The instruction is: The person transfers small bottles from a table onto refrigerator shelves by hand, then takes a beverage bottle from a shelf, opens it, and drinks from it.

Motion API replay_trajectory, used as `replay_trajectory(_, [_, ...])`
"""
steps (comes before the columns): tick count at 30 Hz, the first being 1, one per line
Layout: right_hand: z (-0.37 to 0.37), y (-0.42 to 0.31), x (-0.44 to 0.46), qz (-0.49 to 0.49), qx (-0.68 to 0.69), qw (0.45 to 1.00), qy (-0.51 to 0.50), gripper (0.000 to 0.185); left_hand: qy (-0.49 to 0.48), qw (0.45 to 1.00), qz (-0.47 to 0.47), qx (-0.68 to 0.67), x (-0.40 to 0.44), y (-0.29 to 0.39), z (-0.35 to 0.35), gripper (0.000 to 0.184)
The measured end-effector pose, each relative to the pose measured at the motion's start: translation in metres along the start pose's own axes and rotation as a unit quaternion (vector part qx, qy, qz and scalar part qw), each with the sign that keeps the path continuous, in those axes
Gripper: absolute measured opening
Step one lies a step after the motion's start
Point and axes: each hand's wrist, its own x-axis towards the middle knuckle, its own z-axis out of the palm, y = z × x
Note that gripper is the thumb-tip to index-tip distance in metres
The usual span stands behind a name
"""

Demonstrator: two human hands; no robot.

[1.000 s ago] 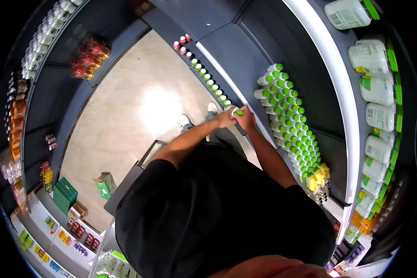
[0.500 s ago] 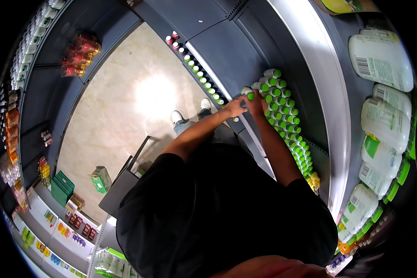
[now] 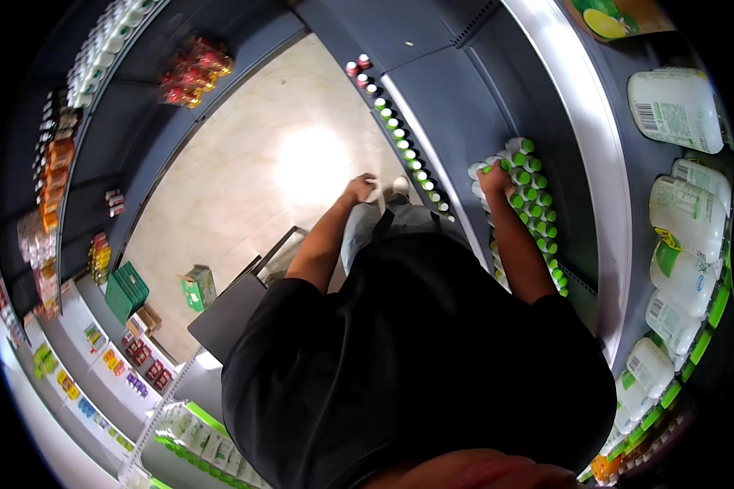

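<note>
My right hand (image 3: 495, 181) is closed round a white bottle with a green cap (image 3: 486, 169), at the near corner of a group on the grey shelf. The grouped white bottles with green caps (image 3: 532, 196) stand close together in rows, some hidden under my right forearm. My left hand (image 3: 360, 189) hangs over the floor beside my leg, with its fingers loosely bent and apart. It seems to hold nothing.
A row of small bottles (image 3: 404, 145) lines the shelf's front edge. Large white jugs (image 3: 683, 208) stand on the shelf at right. A dark cart (image 3: 230, 308), a green carton (image 3: 197, 288) and green crates (image 3: 127, 291) are at lower left. Red-topped packs (image 3: 194, 72) sit on the opposite shelf.
My left hand has drawn back from the bottle and dropped left over the floor. My right hand stays at the bottle group's corner. The whole view has shifted a little.
</note>
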Motion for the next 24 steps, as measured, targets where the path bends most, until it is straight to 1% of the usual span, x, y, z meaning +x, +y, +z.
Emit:
replay_trajectory(1, [-0.001, 0.000, -0.003, 0.000, -0.003, 1.000, 0.002, 0.055, 0.047, 0.996, -0.054, -0.047, -0.017, -0.037, -0.022, 0.041])
replay_trajectory(2, [0.008, 0.003, -0.001, -0.010, -0.001, 1.000, 0.026, 0.056, 0.133, 0.986, -0.080, -0.061, -0.035, -0.078, -0.039, 0.039])
replay_trajectory(3, [-0.008, -0.003, -0.012, -0.017, -0.014, 1.000, 0.011, 0.059, 0.185, 0.964, -0.143, -0.124, -0.062, -0.105, -0.058, 0.038])
replay_trajectory(4, [-0.019, -0.009, -0.025, -0.012, -0.001, 0.998, 0.055, 0.058, 0.252, 0.934, -0.153, -0.201, -0.076, -0.156, -0.068, 0.038])
replay_trajectory(5, [-0.025, -0.016, -0.038, -0.009, 0.014, 0.995, 0.100, 0.057, 0.296, 0.911, -0.168, -0.232, -0.102, -0.183, -0.081, 0.035])
replay_trajectory(6, [-0.026, -0.024, -0.050, -0.040, 0.039, 0.989, 0.134, 0.054, 0.319, 0.879, -0.211, -0.283, -0.132, -0.188, -0.093, 0.033])
replay_trajectory(7, [-0.026, -0.031, -0.057, -0.075, 0.064, 0.981, 0.168, 0.050, 0.324, 0.878, -0.223, -0.272, -0.165, -0.193, -0.102, 0.032])
replay_trajectory(8, [-0.026, -0.040, -0.060, -0.114, 0.089, 0.969, 0.202, 0.047, 0.346, 0.860, -0.221, -0.302, -0.183, -0.216, -0.103, 0.032])
replay_trajectory(9, [-0.011, -0.049, -0.055, -0.179, 0.113, 0.955, 0.209, 0.033, 0.350, 0.850, -0.200, -0.340, -0.209, -0.220, -0.103, 0.031])
replay_trajectory(10, [-0.023, -0.070, -0.073, -0.221, 0.179, 0.942, 0.181, 0.021, 0.348, 0.864, -0.199, -0.305, -0.228, -0.234, -0.100, 0.030])
replay_trajectory(11, [-0.008, -0.086, -0.077, -0.280, 0.206, 0.924, 0.163, 0.020, 0.348, 0.875, -0.200, -0.271, -0.244, -0.249, -0.095, 0.029])
replay_trajectory(12, [0.002, -0.106, -0.084, -0.307, 0.225, 0.922, 0.070, 0.016, 0.373, 0.857, -0.187, -0.303, -0.257, -0.257, -0.084, 0.029])
replay_trajectory(13, [0.011, -0.129, -0.096, -0.304, 0.193, 0.932, -0.038, 0.015, 0.398, 0.836, -0.174, -0.334, -0.265, -0.262, -0.069, 0.028])
replay_trajectory(14, [0.002, -0.152, -0.116, -0.337, 0.207, 0.905, -0.158, 0.017, 0.415, 0.803, -0.199, -0.378, -0.274, -0.262, -0.051, 0.029])
replay_trajectory(15, [0.050, -0.164, -0.109, -0.460, 0.221, 0.850, -0.132, 0.016, 0.411, 0.797, -0.212, -0.388, -0.280, -0.268, -0.030, 0.030])
replay_trajectory(16, [0.080, -0.183, -0.103, -0.469, 0.144, 0.840, -0.230, 0.019, 0.395, 0.801, -0.254, -0.371, -0.290, -0.259, -0.012, 0.023])
replay_trajectory(17, [0.098, -0.202, -0.104, -0.475, 0.154, 0.835, -0.231, 0.022, 0.401, 0.789, -0.263, -0.383, -0.286, -0.271, 0.018, 0.023])
replay_trajectory(18, [0.089, -0.226, -0.110, -0.487, 0.100, 0.833, -0.243, 0.023, 0.407, 0.777, -0.272, -0.396, -0.281, -0.280, 0.049, 0.022])
replay_trajectory(19, [0.080, -0.252, -0.116, -0.499, 0.045, 0.829, -0.249, 0.025, 0.408, 0.770, -0.276, -0.405, -0.285, -0.270, 0.074, 0.026])
replay_trajectory(20, [0.074, -0.277, -0.114, -0.542, -0.006, 0.793, -0.276, 0.026, 0.410, 0.764, -0.278, -0.414, -0.288, -0.251, 0.096, 0.031])
replay_trajectory(21, [0.069, -0.300, -0.115, -0.581, -0.059, 0.754, -0.300, 0.027, 0.412, 0.745, -0.289, -0.438, -0.292, -0.232, 0.114, 0.031])
replay_trajectory(22, [0.057, -0.322, -0.120, -0.613, -0.077, 0.728, -0.298, 0.027, 0.404, 0.740, -0.295, -0.450, -0.281, -0.234, 0.144, 0.034])
replay_trajectory(23, [0.079, -0.344, -0.102, -0.647, -0.056, 0.695, -0.309, 0.026, 0.381, 0.747, -0.308, -0.449, -0.300, -0.195, 0.145, 0.035])
replay_trajectory(24, [0.069, -0.366, -0.108, -0.631, -0.069, 0.694, -0.339, 0.026, 0.421, 0.743, -0.321, -0.409, -0.316, -0.160, 0.150, 0.036])
